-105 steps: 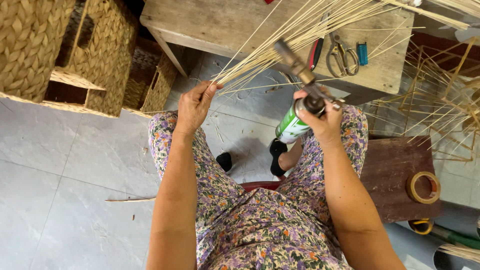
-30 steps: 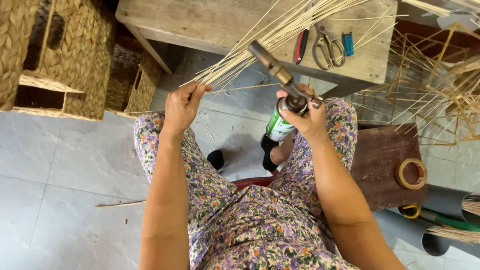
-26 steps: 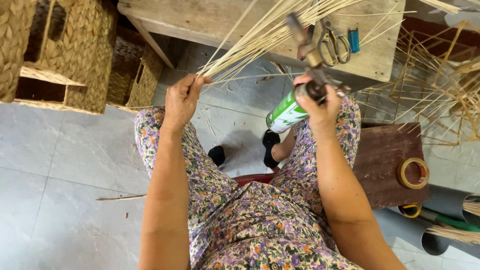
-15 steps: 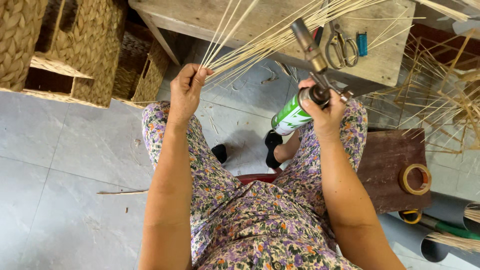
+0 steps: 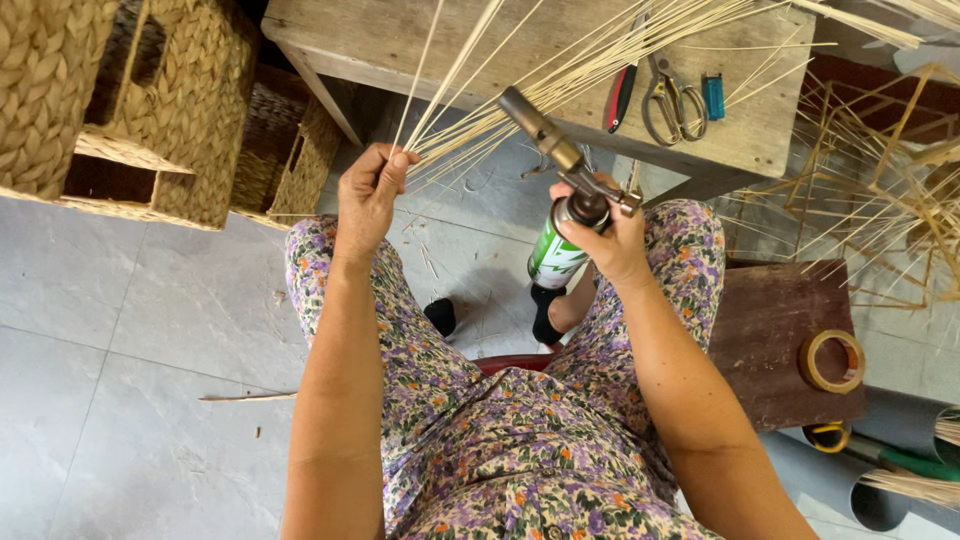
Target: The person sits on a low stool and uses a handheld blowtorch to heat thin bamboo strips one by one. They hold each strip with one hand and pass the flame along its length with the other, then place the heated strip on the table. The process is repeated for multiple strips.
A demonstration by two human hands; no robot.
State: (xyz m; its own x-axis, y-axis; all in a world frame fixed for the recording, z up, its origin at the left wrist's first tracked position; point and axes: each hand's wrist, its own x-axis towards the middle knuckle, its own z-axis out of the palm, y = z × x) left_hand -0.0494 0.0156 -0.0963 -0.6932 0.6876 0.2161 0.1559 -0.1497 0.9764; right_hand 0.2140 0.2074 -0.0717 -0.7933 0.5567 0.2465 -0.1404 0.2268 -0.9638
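My left hand (image 5: 367, 192) grips one end of a bundle of thin pale reed strips (image 5: 560, 70) that fans up and to the right over a wooden bench (image 5: 400, 40). My right hand (image 5: 608, 232) holds a gas torch (image 5: 548, 150) mounted on a green and white canister (image 5: 554, 258). The torch's metal nozzle points up and left, its tip close to the strips just right of my left hand. Both arms reach out over my lap in a floral dress.
On the bench lie scissors (image 5: 672, 98), a red-handled tool (image 5: 620, 95) and a small blue lighter (image 5: 713, 96). Woven baskets (image 5: 150, 110) stand at the left. A dark stool (image 5: 775, 340) with a tape roll (image 5: 832, 360) is at the right, loose reeds (image 5: 890, 180) behind it.
The torch nozzle has swung from upright back toward the left, nearer the strips. My left hand has kept its grip on the bundle, shifting slightly. The view has drifted a little.
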